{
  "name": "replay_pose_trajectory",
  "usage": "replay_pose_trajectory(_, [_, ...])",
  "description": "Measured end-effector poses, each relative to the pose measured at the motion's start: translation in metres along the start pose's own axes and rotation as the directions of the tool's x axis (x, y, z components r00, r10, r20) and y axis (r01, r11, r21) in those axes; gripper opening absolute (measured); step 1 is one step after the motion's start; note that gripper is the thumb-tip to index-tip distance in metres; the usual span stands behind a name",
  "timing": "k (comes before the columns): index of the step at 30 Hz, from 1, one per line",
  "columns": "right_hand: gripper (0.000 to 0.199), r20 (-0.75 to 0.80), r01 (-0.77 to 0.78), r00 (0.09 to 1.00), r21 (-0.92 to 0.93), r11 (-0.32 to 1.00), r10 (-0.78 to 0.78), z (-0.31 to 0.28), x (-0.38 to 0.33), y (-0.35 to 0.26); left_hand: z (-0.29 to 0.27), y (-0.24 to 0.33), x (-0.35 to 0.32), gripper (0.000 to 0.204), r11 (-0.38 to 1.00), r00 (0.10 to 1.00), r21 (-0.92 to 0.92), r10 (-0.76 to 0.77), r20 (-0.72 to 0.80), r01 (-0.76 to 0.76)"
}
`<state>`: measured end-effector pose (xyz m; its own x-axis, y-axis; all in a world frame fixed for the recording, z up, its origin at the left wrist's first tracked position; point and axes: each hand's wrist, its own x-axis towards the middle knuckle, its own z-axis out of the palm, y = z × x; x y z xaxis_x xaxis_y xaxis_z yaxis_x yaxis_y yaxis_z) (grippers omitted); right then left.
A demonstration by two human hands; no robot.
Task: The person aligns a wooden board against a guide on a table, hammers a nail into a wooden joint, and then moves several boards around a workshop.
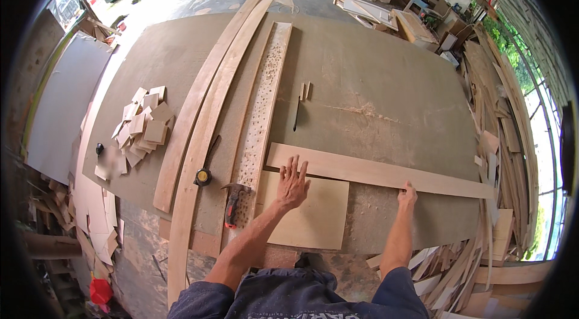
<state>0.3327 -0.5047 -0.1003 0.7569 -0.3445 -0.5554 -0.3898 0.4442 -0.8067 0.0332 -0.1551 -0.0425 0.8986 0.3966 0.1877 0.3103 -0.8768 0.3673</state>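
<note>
A long pale wooden board (pixel 362 167) lies crosswise on the right half of the worktable. My left hand (pixel 293 183) rests with fingers spread at the board's left end, its fingertips over the near edge. Farther along, my right hand (pixel 408 194) grips that near edge, thumb on top and the other fingers mostly hidden. Under my left wrist is a square light panel (pixel 313 213). A claw hammer (pixel 232 205) with a black and red handle lies left of my left forearm, its head on a long strip covered in small holes (pixel 262 95).
Two long boards (pixel 208 98) run away from me on the left, with a tape measure (pixel 203 176) by them. Small wood squares (pixel 143 123) are heaped at far left. A thin dark tool (pixel 296 115) lies mid-table. Scrap wood (pixel 506 132) piles along the right edge.
</note>
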Motion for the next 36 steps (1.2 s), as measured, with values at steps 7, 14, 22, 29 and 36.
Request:
replay_pose_trajectory(7, [0.039, 0.072, -0.161, 0.981, -0.220, 0.962, 0.180, 0.003, -0.030, -0.014, 0.023, -0.038, -0.017, 0.062, 0.991, 0.994, 0.135, -0.038, 0.104, 0.024])
replay_pose_trajectory(14, [0.041, 0.056, -0.087, 0.983, -0.690, 0.718, 0.172, 0.007, -0.030, -0.046, 0.021, -0.030, -0.014, 0.059, 0.988, 0.985, 0.141, -0.086, 0.149, 0.065])
replay_pose_trajectory(22, [0.072, 0.673, 0.628, 0.739, -0.699, -0.341, -0.017, 0.060, -0.059, -0.054, 0.020, -0.035, -0.014, 0.053, 0.988, 0.988, 0.131, -0.092, 0.124, 0.075])
replay_pose_trajectory(29, [0.102, 0.874, 0.778, 0.421, -0.211, -0.591, 0.243, 0.070, -0.083, -0.044, 0.025, -0.041, -0.019, 0.050, 0.989, 0.998, 0.138, -0.061, 0.036, 0.055])
replay_pose_trajectory(36, [0.108, 0.779, 0.819, 0.459, -0.186, -0.542, 0.427, 0.082, -0.073, -0.043, 0.020, -0.035, -0.015, 0.052, 0.992, 0.993, 0.105, -0.085, 0.084, 0.076])
